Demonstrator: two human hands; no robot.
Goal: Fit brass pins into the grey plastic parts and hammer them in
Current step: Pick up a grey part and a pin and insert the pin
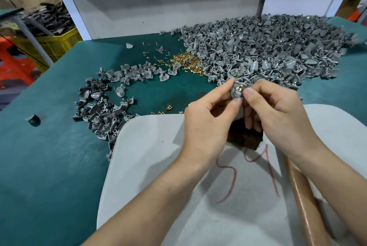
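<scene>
Both hands meet over the near middle of the table. My left hand (pixel 210 114) pinches a grey plastic part (pixel 236 93) from the left, thumb and fingers curled round it. A brass pin (pixel 239 88) sits in the part's upper hole. My right hand (pixel 278 110) grips the same part from the right, its thumb tip pressed just below the pin. Loose brass pins (pixel 184 61) lie heaped further back. A large heap of grey parts (pixel 268 47) covers the far right of the table.
A smaller spread of grey parts (pixel 103 106) lies at the left on the green table (pixel 49 166). A dark block (pixel 244 136) stands under the hands on a grey board (pixel 158 166) marked in red. A brown wooden handle (pixel 303 202) lies at the right.
</scene>
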